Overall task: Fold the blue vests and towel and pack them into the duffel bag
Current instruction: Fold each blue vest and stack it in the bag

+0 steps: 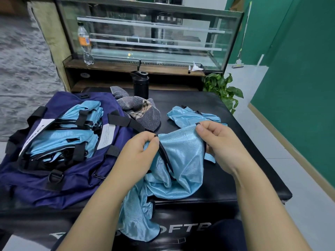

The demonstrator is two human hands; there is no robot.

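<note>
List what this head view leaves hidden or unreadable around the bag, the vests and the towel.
- Duffel bag: head view; its depth is hidden by the folded vests stacked inside, so their count is unclear.
- White labels on the bag: print too small to read.
- Held vest: lower end hangs over the table edge, bunched; shape unclear.
- Towel: crumpled; size unclear.
- Table-front lettering: covered by vest and arms.

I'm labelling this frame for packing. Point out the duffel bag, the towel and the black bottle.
duffel bag [76,180]: head view, navy front panel.
towel [145,113]: head view, middle of the crumpled grey cloth.
black bottle [141,87]: head view, body below the lid.
</note>
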